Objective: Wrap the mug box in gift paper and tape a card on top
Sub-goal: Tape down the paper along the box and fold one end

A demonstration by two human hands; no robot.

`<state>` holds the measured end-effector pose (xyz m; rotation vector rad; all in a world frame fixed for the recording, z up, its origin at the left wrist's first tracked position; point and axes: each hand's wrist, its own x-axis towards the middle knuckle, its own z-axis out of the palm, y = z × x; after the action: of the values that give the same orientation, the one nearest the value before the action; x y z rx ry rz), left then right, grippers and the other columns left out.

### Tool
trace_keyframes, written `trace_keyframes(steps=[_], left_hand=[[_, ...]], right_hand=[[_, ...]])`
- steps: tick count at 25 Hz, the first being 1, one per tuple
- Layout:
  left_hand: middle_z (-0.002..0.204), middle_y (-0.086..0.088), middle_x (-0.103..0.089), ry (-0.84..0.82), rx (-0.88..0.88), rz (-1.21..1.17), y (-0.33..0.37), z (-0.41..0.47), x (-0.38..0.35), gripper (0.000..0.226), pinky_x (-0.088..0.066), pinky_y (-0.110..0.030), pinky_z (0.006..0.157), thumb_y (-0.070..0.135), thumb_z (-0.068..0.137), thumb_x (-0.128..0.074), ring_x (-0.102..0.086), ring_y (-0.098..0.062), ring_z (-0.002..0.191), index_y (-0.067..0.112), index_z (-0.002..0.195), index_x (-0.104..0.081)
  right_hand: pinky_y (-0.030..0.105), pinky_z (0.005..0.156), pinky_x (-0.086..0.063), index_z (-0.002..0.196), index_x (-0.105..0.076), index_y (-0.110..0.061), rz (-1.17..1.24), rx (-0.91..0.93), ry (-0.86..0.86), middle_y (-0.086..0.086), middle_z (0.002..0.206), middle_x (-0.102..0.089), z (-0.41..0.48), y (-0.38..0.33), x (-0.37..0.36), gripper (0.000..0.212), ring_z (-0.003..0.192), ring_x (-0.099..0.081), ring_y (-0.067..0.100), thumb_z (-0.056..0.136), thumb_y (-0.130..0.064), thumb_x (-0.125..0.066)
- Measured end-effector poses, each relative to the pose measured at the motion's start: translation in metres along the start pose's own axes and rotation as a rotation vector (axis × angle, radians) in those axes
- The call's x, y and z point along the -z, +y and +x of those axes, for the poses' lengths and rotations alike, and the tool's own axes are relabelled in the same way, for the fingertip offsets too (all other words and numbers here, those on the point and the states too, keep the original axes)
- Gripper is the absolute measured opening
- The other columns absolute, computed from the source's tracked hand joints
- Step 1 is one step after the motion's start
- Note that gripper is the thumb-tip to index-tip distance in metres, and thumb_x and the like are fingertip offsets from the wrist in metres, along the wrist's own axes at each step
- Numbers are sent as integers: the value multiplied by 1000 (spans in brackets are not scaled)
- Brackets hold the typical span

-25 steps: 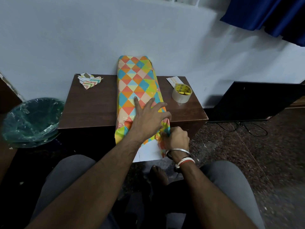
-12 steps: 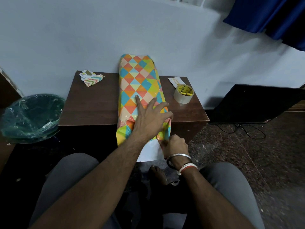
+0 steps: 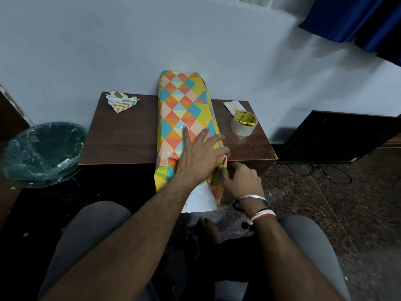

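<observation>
2 hands meet at the near end of the mug box (image 3: 184,105): left hand (image 3: 199,154) pressing flat, right hand (image 3: 242,182) pinching the flap (image 3: 218,181).

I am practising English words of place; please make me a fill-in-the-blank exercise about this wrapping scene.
The left hand lies flat on the ___ of the wrapped box.
The right hand pinches the paper flap at the box's ___ end.
The tape roll stands on the table, to the ___ of the box.
Missing words: top; near; right.
</observation>
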<state>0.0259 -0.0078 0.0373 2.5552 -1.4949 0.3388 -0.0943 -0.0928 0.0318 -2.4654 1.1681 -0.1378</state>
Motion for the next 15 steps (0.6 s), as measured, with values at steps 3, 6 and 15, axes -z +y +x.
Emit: trace_keyframes(steps=[3,6,15], left_hand=[[163,7,-33,12,6,-3,0,1,0,41,-7,-80,112,31,93,-66,-21,-36,154,45,130,-55],[162,8,-34,7,11,14,1,0,-2,42,-8,-81,111,36,92,-70,-22,-36,154,47,129,-55],[165,7,-28,-11,29,54,2,3,-7,45,-8,-83,110,47,92,-70,-18,-35,156,50,133,-50]], right_hand=[[40,75,-40,108,-70,-13,-72,46,-2,23,109,-70,6,-10,0,34,104,-62,49,101,-39,-49],[39,76,-44,109,-70,-12,-93,0,-25,23,109,-70,-1,-9,0,27,105,-64,49,98,-30,-53],[41,91,-53,120,-67,-14,-259,-68,-198,15,122,-69,-25,-1,-15,46,115,-65,41,98,-52,-55]])
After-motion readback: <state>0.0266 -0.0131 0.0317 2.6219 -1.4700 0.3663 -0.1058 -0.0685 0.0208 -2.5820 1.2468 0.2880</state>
